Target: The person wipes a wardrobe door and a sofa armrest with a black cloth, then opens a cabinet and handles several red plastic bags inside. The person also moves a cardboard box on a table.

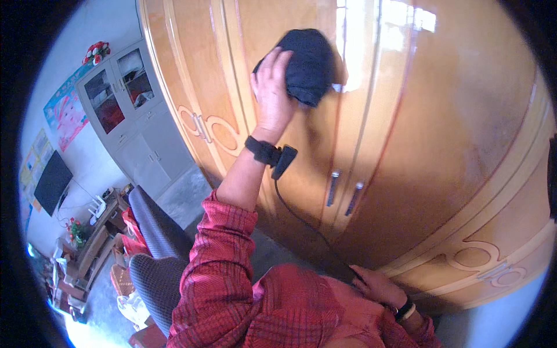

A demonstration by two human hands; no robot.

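Note:
My left hand [272,87] is raised against the glossy wooden wardrobe [278,191], its fingers closed on a bunched black cloth [311,66]. The cloth lies close to the upper part of a door panel, and its far side is hidden. Around my left wrist is a black strap with a small device [284,162]. A thin black cable [307,225] hangs from that device and runs down to my right hand [377,287]. Low by the wardrobe, my right hand is closed around this cable, in front of my red plaid shirt.
Two door handles [342,194] stick out below the cloth. A grey cabinet [136,110] with glass doors stands at the far left, red flowers [96,53] on top. Dark patterned seating [156,249] is beside my left arm. A low wooden stand [96,249] lies beyond it.

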